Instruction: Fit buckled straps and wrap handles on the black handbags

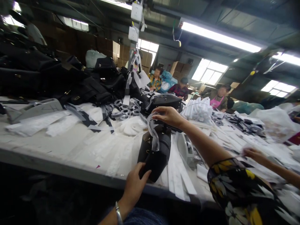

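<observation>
A small black handbag [153, 157] stands near the front edge of the white-covered table, with gold-coloured metal fittings on it. My left hand [138, 179], a silver bangle on its wrist, grips the bag's lower near corner between thumb and fingers. Above the bag, my right hand [167, 116] pinches the upper end of a curved strap wrapped in clear plastic [153, 134], perhaps the bag's handle. The strap hangs down over the bag's top and front. The floral sleeve [243, 190] runs from this arm to the lower right. Where the strap joins the bag is unclear.
Black bags [89, 87] are heaped at the left. White strips [179, 168] and rolls [125, 111] lie around the handbag. A grey curved form [35, 109] sits at far left. Another person's hand [254, 154] works at the right; several people sit across the table.
</observation>
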`<action>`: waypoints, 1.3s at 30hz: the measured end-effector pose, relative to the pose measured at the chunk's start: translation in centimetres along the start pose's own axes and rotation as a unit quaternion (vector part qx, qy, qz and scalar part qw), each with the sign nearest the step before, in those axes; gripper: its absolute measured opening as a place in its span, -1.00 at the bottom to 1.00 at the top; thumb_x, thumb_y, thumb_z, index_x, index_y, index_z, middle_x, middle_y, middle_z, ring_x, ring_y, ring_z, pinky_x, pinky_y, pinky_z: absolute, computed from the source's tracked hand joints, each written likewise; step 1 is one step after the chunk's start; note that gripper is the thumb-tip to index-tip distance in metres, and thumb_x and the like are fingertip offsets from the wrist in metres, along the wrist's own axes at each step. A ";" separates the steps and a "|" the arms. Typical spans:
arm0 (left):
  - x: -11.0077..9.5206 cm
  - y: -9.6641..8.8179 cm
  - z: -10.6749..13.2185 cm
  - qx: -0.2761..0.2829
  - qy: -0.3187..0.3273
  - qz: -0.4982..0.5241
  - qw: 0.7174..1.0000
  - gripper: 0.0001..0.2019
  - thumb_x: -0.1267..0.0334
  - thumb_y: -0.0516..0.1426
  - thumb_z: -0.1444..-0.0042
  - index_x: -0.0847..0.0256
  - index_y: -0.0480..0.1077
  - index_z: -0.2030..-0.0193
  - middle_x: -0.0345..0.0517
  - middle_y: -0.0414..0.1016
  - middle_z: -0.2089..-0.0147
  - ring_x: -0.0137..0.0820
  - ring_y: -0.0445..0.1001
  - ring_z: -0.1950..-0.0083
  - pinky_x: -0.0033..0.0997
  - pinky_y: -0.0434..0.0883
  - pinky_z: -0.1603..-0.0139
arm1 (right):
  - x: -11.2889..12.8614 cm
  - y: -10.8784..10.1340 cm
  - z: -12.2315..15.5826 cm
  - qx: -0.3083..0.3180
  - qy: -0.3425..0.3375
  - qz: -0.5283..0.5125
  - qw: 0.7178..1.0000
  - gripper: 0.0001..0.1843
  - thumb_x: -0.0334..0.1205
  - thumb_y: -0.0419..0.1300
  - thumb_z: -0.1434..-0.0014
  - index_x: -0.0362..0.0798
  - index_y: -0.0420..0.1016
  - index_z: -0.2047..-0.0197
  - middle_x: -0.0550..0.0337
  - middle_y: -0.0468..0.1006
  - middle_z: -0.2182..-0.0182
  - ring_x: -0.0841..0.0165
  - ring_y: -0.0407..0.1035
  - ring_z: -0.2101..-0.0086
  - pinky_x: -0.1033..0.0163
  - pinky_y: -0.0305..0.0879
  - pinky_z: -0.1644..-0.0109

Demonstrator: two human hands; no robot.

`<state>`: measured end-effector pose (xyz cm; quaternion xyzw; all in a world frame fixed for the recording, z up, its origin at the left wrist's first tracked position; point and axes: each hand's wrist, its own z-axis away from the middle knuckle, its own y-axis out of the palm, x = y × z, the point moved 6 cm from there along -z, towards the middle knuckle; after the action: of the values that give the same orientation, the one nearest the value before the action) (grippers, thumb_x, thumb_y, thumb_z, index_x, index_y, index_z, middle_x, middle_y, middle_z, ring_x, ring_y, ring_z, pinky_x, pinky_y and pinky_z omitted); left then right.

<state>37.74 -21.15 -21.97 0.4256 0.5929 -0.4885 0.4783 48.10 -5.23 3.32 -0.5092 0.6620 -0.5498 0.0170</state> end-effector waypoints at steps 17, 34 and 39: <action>-1.1 -4.3 -1.9 0.196 0.047 -0.158 0.967 -0.61 -0.02 0.03 -0.28 0.19 0.55 0.32 -0.14 0.56 0.35 -0.36 0.50 0.32 -0.46 0.38 0.25 | -3.6 18.1 21.4 -0.086 0.347 -0.339 0.870 -0.56 0.14 0.27 -0.14 -0.11 0.65 0.31 0.21 0.47 0.53 0.42 0.24 0.51 0.34 0.12 0.45; 3.5 -13.3 -11.9 -0.015 -0.008 -0.240 0.971 -0.66 0.01 0.12 -0.10 0.24 0.54 0.22 -0.02 0.65 0.24 -0.19 0.57 0.15 -0.30 0.39 0.09 | -3.9 18.5 21.5 -0.053 0.325 -0.421 0.845 -0.53 0.14 0.24 -0.18 -0.12 0.67 0.20 0.25 0.40 0.61 0.46 0.21 0.52 0.32 0.04 0.42; 1.2 -13.6 -10.2 0.009 -0.018 -0.178 0.984 -0.62 0.02 0.24 0.00 0.28 0.47 0.15 -0.08 0.64 0.41 -0.25 0.60 0.31 -0.36 0.43 0.22 | -3.7 18.4 21.2 -0.039 0.311 -0.462 0.830 -0.57 0.10 0.32 -0.11 -0.10 0.66 0.15 0.10 0.60 0.37 0.45 0.30 0.49 0.33 0.14 0.41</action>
<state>22.78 -13.24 -20.10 0.3088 0.6460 -0.5788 0.3904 50.17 -19.96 -20.74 -0.5576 0.3409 -0.5965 -0.4659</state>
